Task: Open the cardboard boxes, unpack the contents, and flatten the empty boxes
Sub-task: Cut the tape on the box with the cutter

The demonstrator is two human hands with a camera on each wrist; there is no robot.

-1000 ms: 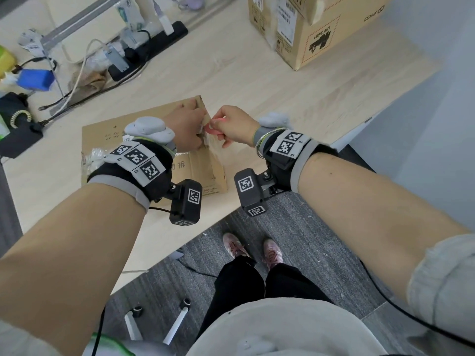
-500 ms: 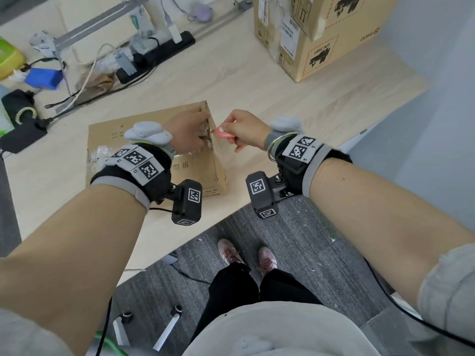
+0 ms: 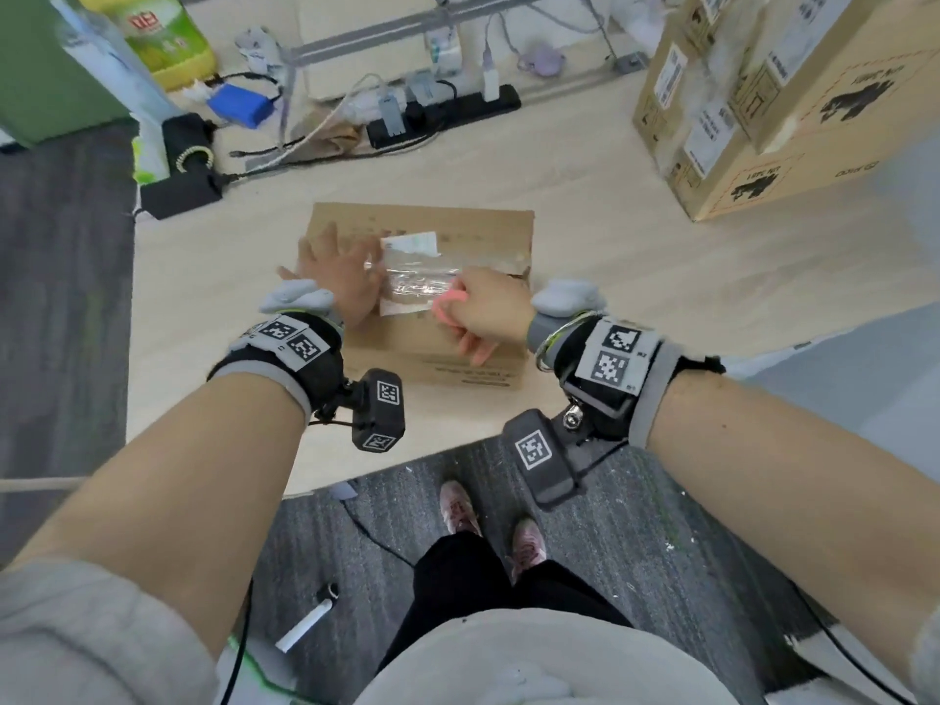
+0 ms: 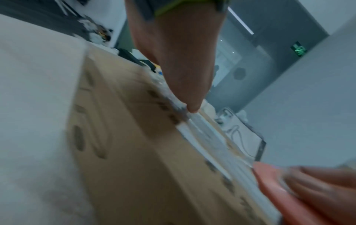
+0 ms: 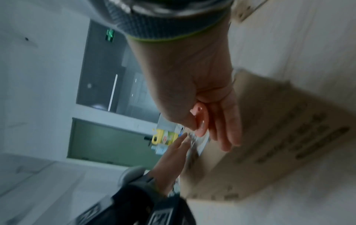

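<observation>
A flat brown cardboard box [image 3: 483,231] lies on the pale wooden table [image 3: 661,277], with a white label and crinkled clear tape [image 3: 412,272] on its top. My left hand [image 3: 335,272] rests flat on the box's left part with fingers spread. My right hand [image 3: 488,307] pinches a small pink cutter [image 3: 447,302] at the tape's right end, its other fingers hanging loose. In the left wrist view a fingertip [image 4: 192,106] presses at the label's edge on the box [image 4: 125,152]. In the right wrist view the pink cutter [image 5: 200,115] sits between thumb and forefinger.
Two large stacked cardboard boxes [image 3: 763,119] stand at the back right. A black power strip [image 3: 442,114], cables, a black charger [image 3: 183,165], a blue pack [image 3: 239,109] and a yellow-green bottle [image 3: 163,38] crowd the back. The table's front edge runs just below my wrists.
The box has been turned and now lies square to me. My left hand let go of its corner and lies flat on top. My right hand brought the pink cutter onto the taped label.
</observation>
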